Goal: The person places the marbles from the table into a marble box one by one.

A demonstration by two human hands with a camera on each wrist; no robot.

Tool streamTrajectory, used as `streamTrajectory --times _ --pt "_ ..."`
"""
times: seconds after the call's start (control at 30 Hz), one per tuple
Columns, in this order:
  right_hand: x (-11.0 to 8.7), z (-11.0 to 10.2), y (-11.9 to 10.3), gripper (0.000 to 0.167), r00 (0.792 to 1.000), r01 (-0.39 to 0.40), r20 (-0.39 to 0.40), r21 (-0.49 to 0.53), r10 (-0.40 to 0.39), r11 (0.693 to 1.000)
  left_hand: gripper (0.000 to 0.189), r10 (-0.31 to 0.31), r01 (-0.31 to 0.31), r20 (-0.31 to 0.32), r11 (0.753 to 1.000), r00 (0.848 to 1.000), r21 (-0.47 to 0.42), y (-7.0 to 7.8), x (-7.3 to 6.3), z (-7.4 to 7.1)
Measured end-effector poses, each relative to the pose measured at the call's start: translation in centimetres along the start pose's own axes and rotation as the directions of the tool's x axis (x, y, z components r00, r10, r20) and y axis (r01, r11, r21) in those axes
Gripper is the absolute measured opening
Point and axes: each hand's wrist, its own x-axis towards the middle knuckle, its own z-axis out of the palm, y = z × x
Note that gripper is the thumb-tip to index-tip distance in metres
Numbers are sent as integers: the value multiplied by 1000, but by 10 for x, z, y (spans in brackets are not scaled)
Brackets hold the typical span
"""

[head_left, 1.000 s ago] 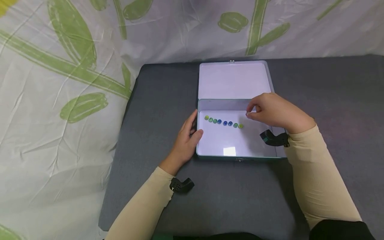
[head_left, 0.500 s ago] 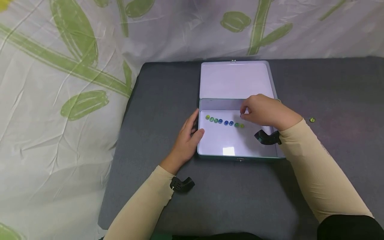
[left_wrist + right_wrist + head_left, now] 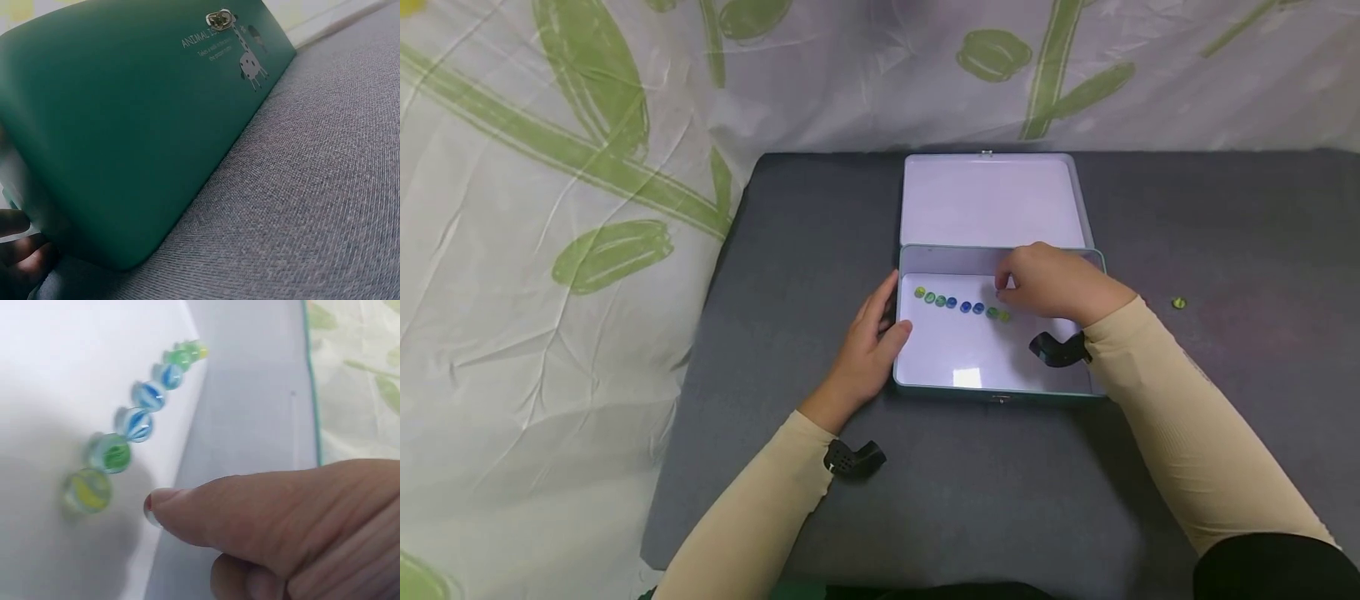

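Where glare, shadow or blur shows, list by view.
Head: bright glare inside the green box, shadow beneath the right hand. Left wrist: left hand dark in the lower left corner. Right wrist: glass marbles soft toward the row's far end.

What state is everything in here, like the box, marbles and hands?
Box, open.
Lid, folded back.
Clasp, unfastened.
Row of marbles, eight lying in the box.
Left hand, resting against the box's left side.
Right hand, pinching a marble over the box.
Yellow-green marble, lying on the table.
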Motion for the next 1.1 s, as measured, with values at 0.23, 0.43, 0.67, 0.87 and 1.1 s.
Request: streamTrajectory --times 0.23,0.43,0.67,0.87,1.1 --pt "3 2 1 13 1000 -26 14 -15 26 1000 70 10 -10 3 1000 1000 3 -1 1 0" --pt "5 4 4 13 999 -28 17 -29 28 999 70 16 -16 5 1000 1000 4 -1 1 0" --pt "9 7 5 14 1000 -17 22 -27 18 999 70 19 -19 0 1000 1000 14 0 1 -2" --pt "10 8 5 13 1000 -22 19 -25 22 999 70 19 -19 2 999 1000 26 -1 1 -2" --pt "8 5 5 16 1000 -25 17 -5 26 1000 71 4 -4 7 1000 1000 29 0 0 -1"
